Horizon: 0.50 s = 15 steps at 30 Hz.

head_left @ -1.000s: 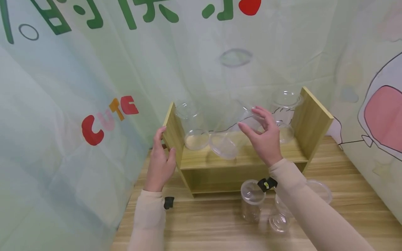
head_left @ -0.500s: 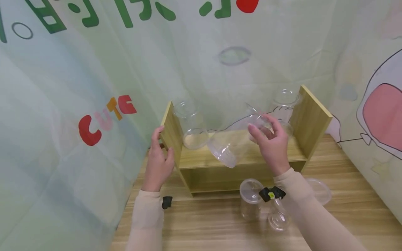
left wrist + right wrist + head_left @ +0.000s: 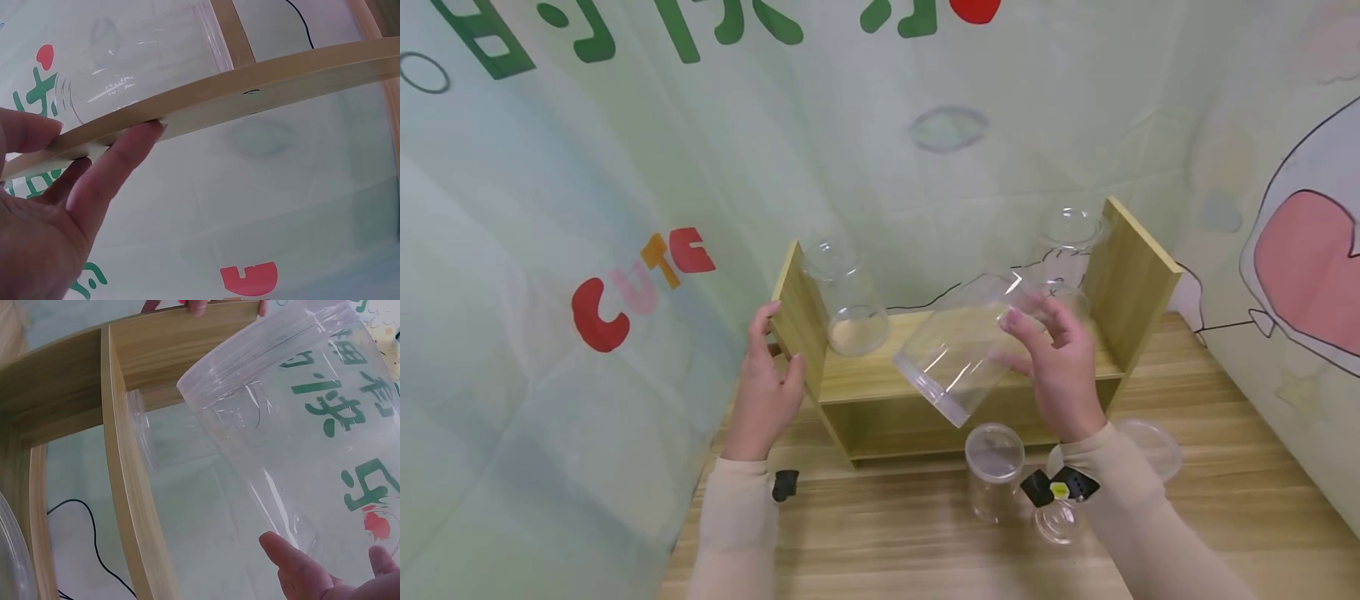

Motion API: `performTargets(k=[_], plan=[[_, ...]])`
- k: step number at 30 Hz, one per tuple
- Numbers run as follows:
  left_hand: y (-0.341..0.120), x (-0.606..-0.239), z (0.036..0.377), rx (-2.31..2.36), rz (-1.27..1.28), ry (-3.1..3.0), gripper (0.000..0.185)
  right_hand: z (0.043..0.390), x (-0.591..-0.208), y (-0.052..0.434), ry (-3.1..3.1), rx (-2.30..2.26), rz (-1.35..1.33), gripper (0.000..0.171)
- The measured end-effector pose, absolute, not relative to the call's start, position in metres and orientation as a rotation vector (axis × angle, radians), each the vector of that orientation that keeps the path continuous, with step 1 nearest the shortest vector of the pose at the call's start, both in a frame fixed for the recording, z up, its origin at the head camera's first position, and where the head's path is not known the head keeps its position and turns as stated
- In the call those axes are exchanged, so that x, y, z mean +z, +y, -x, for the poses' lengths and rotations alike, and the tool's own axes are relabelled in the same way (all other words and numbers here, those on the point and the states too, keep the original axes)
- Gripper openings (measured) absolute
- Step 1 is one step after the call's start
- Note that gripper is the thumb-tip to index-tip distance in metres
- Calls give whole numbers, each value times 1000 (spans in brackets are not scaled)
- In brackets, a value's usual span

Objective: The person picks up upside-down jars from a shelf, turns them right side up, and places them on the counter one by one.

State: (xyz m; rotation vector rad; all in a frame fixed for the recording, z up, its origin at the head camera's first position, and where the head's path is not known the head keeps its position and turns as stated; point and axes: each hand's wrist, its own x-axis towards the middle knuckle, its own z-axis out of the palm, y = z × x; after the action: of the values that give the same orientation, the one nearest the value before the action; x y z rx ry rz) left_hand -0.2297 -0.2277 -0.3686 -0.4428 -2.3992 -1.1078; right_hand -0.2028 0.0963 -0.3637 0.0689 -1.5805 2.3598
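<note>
A two-tier wooden shelf (image 3: 850,387) stands on the table. My left hand (image 3: 763,392) grips the top of its left side panel; in the left wrist view, thumb and fingers lie on opposite faces of the panel (image 3: 206,103). My right hand (image 3: 1063,379) holds a clear plastic jar (image 3: 955,354) by one end, tilted in front of the upper tier, its thick-banded end down to the left. In the right wrist view the jar's band (image 3: 269,359) points up and away from my thumb. Another clear jar (image 3: 857,333) stands at the upper tier's left end.
One more clear jar (image 3: 1071,229) stands at the shelf's right end. On the table in front are a lidded clear jar (image 3: 995,479), a clear round piece (image 3: 1060,523) and a jar partly behind my right forearm (image 3: 1153,446). Printed cloth (image 3: 880,183) hangs behind.
My right hand has moved right and slightly down and closed on the jar's end. The jar has been drawn toward me and tilted further. My left hand keeps its place on the panel.
</note>
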Motion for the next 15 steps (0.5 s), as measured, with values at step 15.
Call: performTargets(k=[15], plan=[[-230, -367, 232, -1120, 495, -2378, 71, 188, -380, 95, -1551, 2530, -30, 41]])
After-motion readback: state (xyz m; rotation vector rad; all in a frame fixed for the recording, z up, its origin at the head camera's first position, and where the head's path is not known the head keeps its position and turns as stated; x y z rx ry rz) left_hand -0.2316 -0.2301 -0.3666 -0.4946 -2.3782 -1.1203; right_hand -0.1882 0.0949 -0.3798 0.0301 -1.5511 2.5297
